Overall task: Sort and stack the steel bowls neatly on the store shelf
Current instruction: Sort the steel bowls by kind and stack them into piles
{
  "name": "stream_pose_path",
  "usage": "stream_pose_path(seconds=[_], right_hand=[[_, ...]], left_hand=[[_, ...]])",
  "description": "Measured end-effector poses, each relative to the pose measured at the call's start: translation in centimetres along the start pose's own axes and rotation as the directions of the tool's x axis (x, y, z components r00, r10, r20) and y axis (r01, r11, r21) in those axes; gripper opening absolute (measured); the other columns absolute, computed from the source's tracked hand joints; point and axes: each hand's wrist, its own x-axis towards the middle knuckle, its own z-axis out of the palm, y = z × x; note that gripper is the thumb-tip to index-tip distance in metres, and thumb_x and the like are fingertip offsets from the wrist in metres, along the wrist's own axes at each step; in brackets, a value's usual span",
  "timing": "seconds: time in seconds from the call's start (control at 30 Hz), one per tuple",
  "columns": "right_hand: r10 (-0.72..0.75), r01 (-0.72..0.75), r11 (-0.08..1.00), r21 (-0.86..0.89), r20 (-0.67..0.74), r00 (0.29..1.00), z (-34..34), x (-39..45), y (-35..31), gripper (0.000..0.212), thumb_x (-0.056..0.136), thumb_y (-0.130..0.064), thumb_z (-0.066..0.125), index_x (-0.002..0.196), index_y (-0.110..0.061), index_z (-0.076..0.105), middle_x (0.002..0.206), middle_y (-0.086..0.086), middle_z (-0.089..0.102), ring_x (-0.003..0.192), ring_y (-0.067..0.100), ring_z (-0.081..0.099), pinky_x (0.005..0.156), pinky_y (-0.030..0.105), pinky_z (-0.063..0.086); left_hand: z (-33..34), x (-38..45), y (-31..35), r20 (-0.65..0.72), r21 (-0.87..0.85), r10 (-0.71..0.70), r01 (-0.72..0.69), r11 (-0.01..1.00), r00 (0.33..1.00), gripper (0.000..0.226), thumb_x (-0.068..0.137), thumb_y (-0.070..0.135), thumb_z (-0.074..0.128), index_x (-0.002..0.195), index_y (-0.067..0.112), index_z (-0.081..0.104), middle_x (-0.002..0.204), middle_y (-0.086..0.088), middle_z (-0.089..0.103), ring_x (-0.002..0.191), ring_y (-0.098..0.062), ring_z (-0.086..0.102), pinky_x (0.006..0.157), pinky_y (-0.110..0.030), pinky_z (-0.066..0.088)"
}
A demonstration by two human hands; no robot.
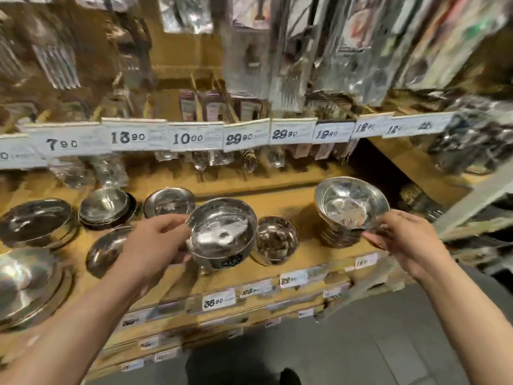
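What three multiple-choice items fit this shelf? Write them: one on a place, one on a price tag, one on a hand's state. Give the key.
1. Where is the bowl stack?
A. On the right part of the shelf
B. On the floor
C. Hanging from a hook

2. What does the price tag directly above the held bowl read?
A. 50.00
B. 10.00
C. 3.50

3. What is the left hand doing?
A. Lying flat on the shelf
B. Hanging free
C. Gripping the held bowl by its rim

Key: A, the stack stands on the wooden board by the right hand; B, the digits read clearly; C, thumb and fingers curl round the rim.
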Motion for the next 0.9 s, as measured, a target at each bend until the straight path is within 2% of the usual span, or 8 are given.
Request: stream_pose_path(seconds=[0.07,0.1,0.17,0.27,0.4,0.5,0.67,0.9], right_hand=[[0.024,-0.024,1.0,-0.007,0.017,1.0,-2.4,2.9,-0.3,0.004,0.092,0.004,0.061,0.09,0.004,0.064,0.088,0.021,0.067,0.067,0.023,0.073,0.058,0.024,0.061],[0.04,-0.04,0.999,-0.004,0.018,0.999,-3.5,4.4,-0.4,0.007,0.093,0.002,0.062,0.098,0.005,0.064,0.094,0.023,0.067,0.068,0.025,0.074,0.057,0.025,0.062],[0.068,-0.068,0.998,-0.009,0.029,0.997,-5.3,7.2,-0.3,0.018,0.094,0.001,0.062,0.111,0.007,0.062,0.104,0.025,0.067,0.069,0.025,0.074,0.056,0.025,0.062],[0.115,-0.111,0.992,-0.059,0.071,0.991,-6.8,10.4,-0.1,0.017,0.095,0.0,0.063,0.11,0.006,0.062,0.11,0.025,0.063,0.068,0.022,0.074,0.055,0.023,0.06],[0.162,-0.146,0.981,-0.129,0.122,0.979,-7.7,13.5,0.1,0.015,0.096,-0.004,0.063,0.108,0.004,0.064,0.106,0.023,0.072,0.068,0.023,0.077,0.057,0.028,0.064],[0.18,-0.157,0.969,-0.191,0.112,0.977,-7.8,15.4,0.6,0.023,0.097,-0.008,0.062,0.116,0.005,0.061,0.103,0.024,0.073,0.07,0.025,0.078,0.074,0.035,0.061],[0.231,-0.198,0.956,-0.219,0.14,0.963,-7.2,16.4,1.5,0.025,0.097,-0.008,0.059,0.116,0.009,0.059,0.107,0.031,0.071,0.066,0.025,0.075,0.043,0.022,0.056],[0.223,-0.203,0.965,-0.166,0.114,0.968,-6.6,17.8,2.3,0.023,0.097,-0.009,0.06,0.116,0.004,0.059,0.099,0.021,0.072,0.068,0.022,0.077,0.054,0.023,0.061]], left_hand=[[3.9,0.7,0.4,-0.036,-0.011,-0.02,0.02,1.0,0.999,0.022,0.092,0.007,0.066,0.095,0.022,0.081,0.085,-0.005,0.08,0.062,-0.018,0.07,0.06,-0.031,0.061],[5.9,1.0,0.6,-0.064,-0.028,-0.028,0.027,0.999,0.998,0.019,0.091,0.006,0.067,0.096,0.019,0.081,0.085,-0.006,0.08,0.061,-0.018,0.071,0.059,-0.03,0.061],[9.9,1.4,0.9,-0.08,-0.044,-0.036,0.033,0.998,0.996,0.019,0.09,0.005,0.069,0.087,0.019,0.081,0.083,-0.007,0.08,0.06,-0.017,0.072,0.057,-0.03,0.062],[14.5,1.5,1.6,-0.085,-0.054,-0.057,0.052,0.997,0.995,0.034,0.09,0.004,0.067,0.073,0.029,0.082,0.078,-0.005,0.079,0.06,-0.013,0.072,0.054,-0.025,0.061],[17.3,1.1,2.2,-0.163,-0.058,-0.085,0.077,0.995,0.983,0.031,0.09,0.003,0.065,0.074,0.023,0.081,0.078,-0.004,0.079,0.061,-0.009,0.071,0.054,-0.022,0.06],[18.0,1.0,2.3,-0.189,-0.038,-0.091,0.085,0.996,0.978,0.036,0.091,0.001,0.062,0.071,0.025,0.081,0.07,0.0,0.077,0.059,-0.008,0.07,0.053,-0.021,0.057],[19.1,0.9,2.1,-0.26,-0.047,-0.102,0.093,0.995,0.96,0.025,0.091,-0.002,0.061,0.083,0.014,0.079,0.074,-0.007,0.073,0.062,-0.012,0.066,0.052,-0.02,0.056],[19.8,0.6,1.6,-0.278,-0.036,-0.124,0.118,0.992,0.953,0.015,0.092,0.0,0.063,0.096,0.006,0.077,0.093,0.001,0.073,0.072,-0.017,0.067,0.052,-0.02,0.056]])
